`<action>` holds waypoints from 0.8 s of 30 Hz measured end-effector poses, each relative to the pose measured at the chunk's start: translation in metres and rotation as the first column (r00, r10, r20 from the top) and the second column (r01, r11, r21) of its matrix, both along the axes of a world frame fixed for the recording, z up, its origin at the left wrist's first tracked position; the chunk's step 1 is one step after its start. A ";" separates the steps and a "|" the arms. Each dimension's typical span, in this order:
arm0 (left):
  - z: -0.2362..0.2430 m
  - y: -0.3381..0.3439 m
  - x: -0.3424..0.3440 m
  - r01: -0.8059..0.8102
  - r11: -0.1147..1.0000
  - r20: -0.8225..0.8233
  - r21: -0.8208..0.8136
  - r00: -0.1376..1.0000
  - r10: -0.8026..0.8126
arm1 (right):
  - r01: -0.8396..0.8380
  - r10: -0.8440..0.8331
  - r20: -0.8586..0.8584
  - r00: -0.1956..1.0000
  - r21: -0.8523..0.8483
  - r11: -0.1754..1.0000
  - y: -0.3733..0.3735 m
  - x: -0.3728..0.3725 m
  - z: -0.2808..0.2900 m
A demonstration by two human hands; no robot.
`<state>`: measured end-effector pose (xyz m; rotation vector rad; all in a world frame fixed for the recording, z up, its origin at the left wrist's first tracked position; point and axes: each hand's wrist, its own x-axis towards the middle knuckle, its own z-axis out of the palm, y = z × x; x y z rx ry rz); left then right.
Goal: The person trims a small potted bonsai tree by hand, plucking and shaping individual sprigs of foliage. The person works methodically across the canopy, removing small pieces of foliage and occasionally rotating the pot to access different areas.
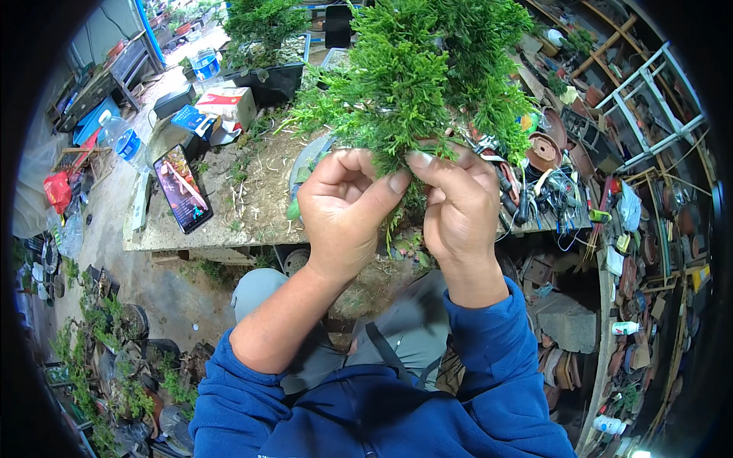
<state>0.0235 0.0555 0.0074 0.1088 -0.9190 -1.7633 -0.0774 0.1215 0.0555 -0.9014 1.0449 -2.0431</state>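
Note:
A small bushy conifer (401, 72) with bright green, scale-like foliage stands on the bench in front of me. My left hand (343, 206) is closed, thumb and forefinger pinching a low sprig on the near side. Close beside it, my right hand (462, 206) is also closed, its thumb and forefinger pinched on the foliage just right of that sprig. The two thumb tips are a short gap apart. Leaves hide the trunk and part of my fingers.
On the bench's left lie a lit phone (182, 188) and a red-and-white box (227, 105), near a water bottle (124, 143). Another potted conifer (263, 30) stands behind. To the right are tangled tools and wires (546, 195) and a brown pot (544, 151).

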 end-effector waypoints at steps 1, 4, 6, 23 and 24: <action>0.000 0.000 0.000 0.004 1.000 0.000 -0.001 1.000 -0.004 | 0.018 -0.018 -0.013 1.000 0.012 1.000 0.000 0.001 0.000; -0.001 -0.001 0.000 -0.002 1.000 0.002 -0.012 1.000 0.002 | 0.066 -0.066 -0.044 0.997 0.013 0.998 0.000 0.004 -0.001; -0.001 -0.001 0.000 0.009 0.999 -0.012 -0.034 1.000 -0.009 | 0.078 -0.080 -0.044 0.996 -0.039 0.996 -0.001 0.005 -0.001; 0.000 0.003 0.001 -0.024 1.000 0.022 -0.018 0.999 0.025 | 0.182 -0.187 -0.047 0.981 -0.095 0.979 -0.005 0.011 -0.008; 0.001 0.003 0.001 -0.027 1.000 0.035 -0.013 0.999 0.027 | 0.206 -0.210 -0.026 0.977 -0.098 0.974 -0.007 0.013 -0.008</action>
